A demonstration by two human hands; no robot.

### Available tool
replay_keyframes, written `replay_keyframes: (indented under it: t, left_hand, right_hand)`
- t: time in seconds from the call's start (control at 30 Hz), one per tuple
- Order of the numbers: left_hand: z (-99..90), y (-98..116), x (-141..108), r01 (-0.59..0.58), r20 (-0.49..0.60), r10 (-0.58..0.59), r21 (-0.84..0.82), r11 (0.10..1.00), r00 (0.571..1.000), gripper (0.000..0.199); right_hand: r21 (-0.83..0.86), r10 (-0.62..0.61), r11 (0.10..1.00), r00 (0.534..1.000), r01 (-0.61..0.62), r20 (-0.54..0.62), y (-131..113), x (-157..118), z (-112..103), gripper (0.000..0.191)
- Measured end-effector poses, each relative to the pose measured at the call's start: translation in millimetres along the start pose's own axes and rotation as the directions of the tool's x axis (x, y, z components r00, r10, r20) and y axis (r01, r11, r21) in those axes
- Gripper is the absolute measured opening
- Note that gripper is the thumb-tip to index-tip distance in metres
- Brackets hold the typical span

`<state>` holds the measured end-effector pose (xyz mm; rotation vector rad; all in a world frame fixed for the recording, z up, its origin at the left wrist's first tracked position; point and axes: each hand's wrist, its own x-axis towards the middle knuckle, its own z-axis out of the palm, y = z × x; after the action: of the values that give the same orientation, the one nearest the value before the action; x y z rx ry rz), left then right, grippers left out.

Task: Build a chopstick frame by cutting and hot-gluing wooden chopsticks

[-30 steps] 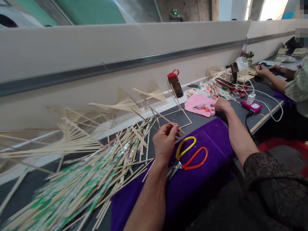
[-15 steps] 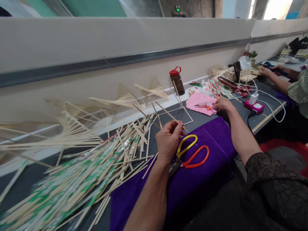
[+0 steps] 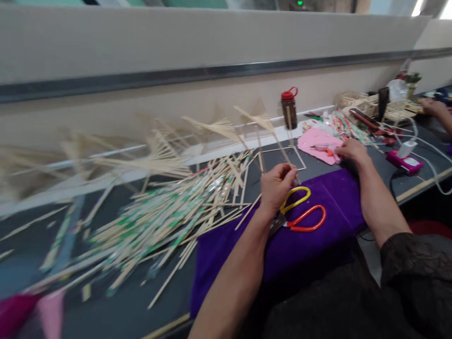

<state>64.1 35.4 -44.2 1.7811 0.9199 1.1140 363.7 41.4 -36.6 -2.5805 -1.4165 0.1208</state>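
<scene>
My left hand is closed in a pinch on a thin wooden stick, which slants up and away from the fingers. A stick frame with a square base stands on the table just beyond; whether the pinched stick joins it I cannot tell. On a pink sheet, my right hand has its fingers closed round the handle of a pink glue gun, nozzle pointing left. Scissors with one yellow and one red handle lie by my left wrist on a purple cloth.
Loose sticks and green-marked wrappers are heaped on the left. Fan-shaped stick models line the wall. A brown bottle with a red lid stands behind. At right are a magenta power box, white cables and another person's hand.
The view has swung left, so everything sits farther right in the picture and more of the left table shows. Both hands keep nearly the same places relative to the cloth and sheet.
</scene>
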Motion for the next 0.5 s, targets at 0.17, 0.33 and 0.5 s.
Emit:
replay_keyframes:
  t: [0.17, 0.33, 0.5]
  left_hand:
    - [7.7, -4, -1, -0.043, 0.028, 0.042, 0.031, 0.999, 0.999, 0.017]
    - [8.3, 7, -7, 0.054, 0.143, -0.037, -0.114, 0.992, 0.989, 0.012]
    - [-31.6, 27, -30, 0.186, 0.279, -0.102, -0.293, 0.938, 0.955, 0.023]
  right_hand:
    - [0.101, -0.002, 0.994, 0.966, 0.029, -0.258, -7, 2, -3, 0.047]
    - [0.027, -0.161, 0.985, 0.96, 0.171, -0.227, -36, -7, 13, 0.044]
    - [-0.042, -0.294, 0.955, 0.927, 0.293, -0.234, -50, -15, 23, 0.044]
